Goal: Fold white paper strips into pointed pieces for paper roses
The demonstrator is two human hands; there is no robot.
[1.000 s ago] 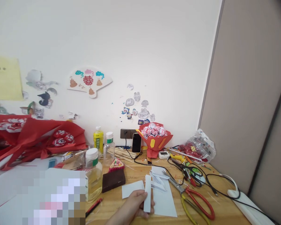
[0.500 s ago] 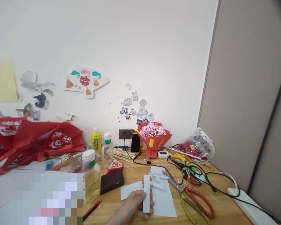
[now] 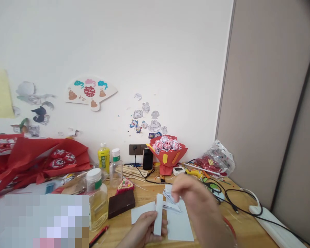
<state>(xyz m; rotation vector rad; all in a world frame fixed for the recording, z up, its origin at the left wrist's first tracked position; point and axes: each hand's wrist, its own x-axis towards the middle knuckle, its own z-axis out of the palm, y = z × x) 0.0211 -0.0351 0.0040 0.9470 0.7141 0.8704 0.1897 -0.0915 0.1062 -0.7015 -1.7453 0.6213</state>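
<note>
My left hand (image 3: 147,225) is closed around a narrow strip of folded white paper (image 3: 158,215), pinched between thumb and fingers and held upright. Over the table, to the right of it, hovers my right hand (image 3: 193,196), blurred, with its fingers bent downward; whether it grips anything cannot be made out. Beneath and beside it lie folded white paper pieces (image 3: 172,204) on a larger white sheet (image 3: 179,227). Another white paper piece (image 3: 142,210) rests left of the strip. Of the scissors, only part of a red handle (image 3: 230,227) shows past my right forearm.
A dark brown box (image 3: 122,204), a jar of yellowish liquid (image 3: 98,210) and a red pen (image 3: 99,235) stand or lie to the left. At the back are a red bouquet (image 3: 167,151) and a phone (image 3: 147,159). Black cables (image 3: 231,198) and a white power strip (image 3: 274,225) occupy the right.
My right hand has come into view from the lower right and now covers most of the scissors. My left hand still holds the paper strip, now slightly tilted. The view has shifted a little.
</note>
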